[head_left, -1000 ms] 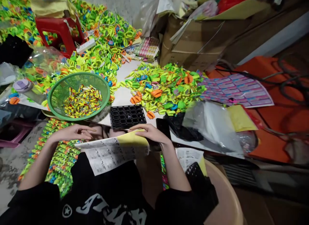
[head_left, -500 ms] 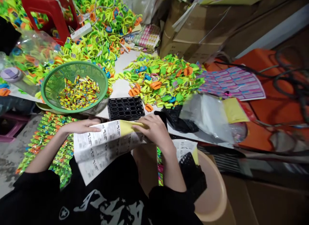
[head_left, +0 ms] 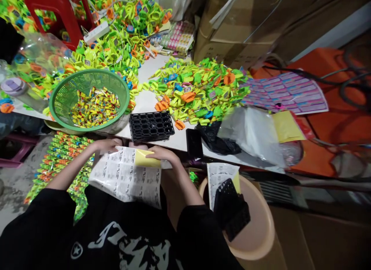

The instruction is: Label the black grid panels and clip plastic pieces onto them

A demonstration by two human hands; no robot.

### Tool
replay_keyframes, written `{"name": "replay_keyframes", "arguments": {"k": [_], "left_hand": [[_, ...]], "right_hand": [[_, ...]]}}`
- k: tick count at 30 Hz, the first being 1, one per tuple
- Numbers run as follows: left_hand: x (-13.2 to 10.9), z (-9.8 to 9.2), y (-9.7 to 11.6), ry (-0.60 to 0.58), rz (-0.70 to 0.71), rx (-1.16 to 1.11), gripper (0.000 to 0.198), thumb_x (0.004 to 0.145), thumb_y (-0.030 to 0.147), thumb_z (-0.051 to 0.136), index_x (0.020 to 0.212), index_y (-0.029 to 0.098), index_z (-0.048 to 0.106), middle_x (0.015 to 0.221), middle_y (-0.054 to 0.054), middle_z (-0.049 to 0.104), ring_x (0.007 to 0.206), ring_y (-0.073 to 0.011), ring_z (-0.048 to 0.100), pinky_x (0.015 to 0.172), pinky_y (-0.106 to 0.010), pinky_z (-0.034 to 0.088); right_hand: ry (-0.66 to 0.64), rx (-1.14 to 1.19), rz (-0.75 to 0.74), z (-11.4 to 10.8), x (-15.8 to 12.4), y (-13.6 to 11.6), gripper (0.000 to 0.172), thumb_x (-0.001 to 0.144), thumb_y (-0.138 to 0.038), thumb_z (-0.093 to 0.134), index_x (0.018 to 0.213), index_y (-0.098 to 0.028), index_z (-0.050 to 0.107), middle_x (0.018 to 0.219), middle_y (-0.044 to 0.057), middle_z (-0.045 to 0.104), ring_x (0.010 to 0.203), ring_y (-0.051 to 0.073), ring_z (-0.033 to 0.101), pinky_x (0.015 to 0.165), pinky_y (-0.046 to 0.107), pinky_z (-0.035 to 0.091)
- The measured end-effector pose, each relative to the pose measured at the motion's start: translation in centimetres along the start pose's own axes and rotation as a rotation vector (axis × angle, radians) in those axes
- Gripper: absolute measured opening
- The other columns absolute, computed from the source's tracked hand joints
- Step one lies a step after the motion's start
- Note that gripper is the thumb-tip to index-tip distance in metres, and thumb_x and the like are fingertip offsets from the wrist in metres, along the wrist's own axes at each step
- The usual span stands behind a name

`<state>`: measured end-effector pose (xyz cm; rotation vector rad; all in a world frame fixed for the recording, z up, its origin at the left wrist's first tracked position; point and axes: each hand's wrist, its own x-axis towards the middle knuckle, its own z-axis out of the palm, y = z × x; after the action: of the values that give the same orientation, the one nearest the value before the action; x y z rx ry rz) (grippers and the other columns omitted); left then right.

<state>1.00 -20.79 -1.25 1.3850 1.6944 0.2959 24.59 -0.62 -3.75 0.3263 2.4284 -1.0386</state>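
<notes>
A white sheet of printed labels [head_left: 124, 175] with a partly bare yellow backing lies over my lap at the table's front edge. My left hand [head_left: 108, 145] grips its upper left edge, though some of the fingers are hidden or blurred. At the upper right, by the yellow strip, my right hand [head_left: 161, 153] pinches the sheet. Just beyond it on the table stands a black plastic tray [head_left: 151, 126] with rows of openings. To the tray's right lies a dark phone-like slab [head_left: 194, 144].
A green basket [head_left: 89, 74] of small yellow pieces stands left. Piles of bright plastic toys [head_left: 199, 92] cover much of the table. At right are clear plastic bags [head_left: 252, 134] and a purple-pink printed sheet [head_left: 286, 92]. Below, a pale tub [head_left: 261, 239] holds black trays [head_left: 232, 210].
The label sheet has swung from tilted and folded to flatter and more spread out. My right hand has moved left and slightly down, uncovering the dark slab.
</notes>
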Motion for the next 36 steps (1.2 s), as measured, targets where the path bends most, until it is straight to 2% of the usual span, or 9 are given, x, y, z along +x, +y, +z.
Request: {"name": "replay_keyframes", "arguments": {"k": [4, 7, 9, 12, 18, 22, 28, 33, 36], "left_hand": [[2.0, 2.3, -0.9, 0.019, -0.077, 0.151, 0.041, 0.077, 0.041, 0.056, 0.107, 0.013, 0.064, 0.091, -0.007, 0.066, 0.079, -0.0197, 0.059, 0.073, -0.025, 0.045], [3.3, 4.0, -1.2, 0.161, -0.079, 0.193, 0.041, 0.083, 0.046, 0.050, 0.106, 0.015, 0.064, 0.099, -0.011, 0.066, 0.089, -0.0235, 0.059, 0.080, -0.029, 0.045], [3.8, 5.0, -1.4, 0.243, -0.051, 0.171, 0.041, 0.086, 0.048, 0.046, 0.102, 0.015, 0.065, 0.103, -0.012, 0.066, 0.095, -0.0250, 0.059, 0.083, -0.031, 0.044], [4.2, 5.9, -1.9, 0.280, -0.035, 0.099, 0.045, 0.089, 0.051, 0.042, 0.102, 0.015, 0.066, 0.102, -0.012, 0.068, 0.095, -0.0256, 0.060, 0.083, -0.032, 0.044], [4.4, 6.6, -3.3, 0.312, -0.016, 0.069, 0.047, 0.090, 0.051, 0.040, 0.106, 0.016, 0.067, 0.108, -0.011, 0.069, 0.101, -0.0262, 0.061, 0.089, -0.034, 0.044], [4.5, 6.9, -4.2, 0.306, -0.020, 0.117, 0.046, 0.091, 0.048, 0.040, 0.111, 0.017, 0.067, 0.112, -0.010, 0.069, 0.106, -0.0271, 0.059, 0.094, -0.037, 0.043], [4.2, 7.3, -5.5, 0.288, 0.028, 0.107, 0.045, 0.096, 0.042, 0.034, 0.120, 0.020, 0.064, 0.117, -0.009, 0.067, 0.109, -0.0245, 0.057, 0.098, -0.037, 0.041], [4.2, 7.5, -6.1, 0.320, 0.040, 0.061, 0.044, 0.097, 0.040, 0.032, 0.120, 0.021, 0.065, 0.117, -0.008, 0.067, 0.107, -0.0224, 0.057, 0.097, -0.035, 0.042], [4.1, 7.6, -6.2, 0.330, 0.022, 0.051, 0.044, 0.097, 0.039, 0.033, 0.119, 0.021, 0.066, 0.114, -0.008, 0.068, 0.103, -0.0232, 0.057, 0.095, -0.036, 0.043]], "right_hand": [[0.220, -0.281, 0.159, 2.7, 2.4, 0.1, 0.036, 0.084, -0.024, 0.061, 0.118, -0.013, 0.065, 0.112, 0.014, 0.068, 0.102, 0.028, 0.059, 0.085, 0.032, 0.041], [0.324, -0.308, 0.080, 5.0, 4.0, -0.2, 0.037, 0.092, -0.025, 0.052, 0.126, -0.013, 0.059, 0.126, 0.015, 0.060, 0.116, 0.028, 0.051, 0.098, 0.036, 0.035], [0.395, -0.294, -0.003, 6.4, 4.9, -0.3, 0.035, 0.097, -0.028, 0.044, 0.125, -0.015, 0.060, 0.126, 0.013, 0.060, 0.117, 0.026, 0.049, 0.100, 0.036, 0.034], [0.536, -0.273, -0.071, 8.6, 5.8, 0.1, 0.036, 0.100, -0.027, 0.037, 0.123, -0.016, 0.063, 0.122, 0.013, 0.061, 0.116, 0.025, 0.049, 0.099, 0.037, 0.034], [0.793, -0.248, -0.075, 11.4, 6.4, 0.8, 0.031, 0.099, -0.023, 0.041, 0.115, -0.019, 0.067, 0.112, 0.011, 0.066, 0.104, 0.022, 0.054, 0.091, 0.035, 0.037], [0.840, -0.191, -0.105, 11.9, 7.2, 1.2, 0.025, 0.096, -0.025, 0.048, 0.102, -0.018, 0.071, 0.105, 0.010, 0.067, 0.098, 0.022, 0.054, 0.088, 0.035, 0.039], [0.822, -0.011, -0.136, 12.3, 8.4, 1.2, 0.021, 0.094, -0.025, 0.049, 0.097, -0.017, 0.069, 0.098, 0.009, 0.065, 0.095, 0.022, 0.055, 0.088, 0.033, 0.042], [0.828, 0.139, -0.073, 11.7, 8.4, 0.4, 0.018, 0.091, -0.028, 0.053, 0.087, -0.017, 0.067, 0.093, 0.008, 0.065, 0.095, 0.022, 0.055, 0.089, 0.034, 0.042], [0.799, 0.275, -0.090, 11.0, 8.2, 0.2, 0.019, 0.090, -0.029, 0.053, 0.082, -0.018, 0.066, 0.091, 0.008, 0.066, 0.093, 0.022, 0.056, 0.089, 0.035, 0.043]]}}
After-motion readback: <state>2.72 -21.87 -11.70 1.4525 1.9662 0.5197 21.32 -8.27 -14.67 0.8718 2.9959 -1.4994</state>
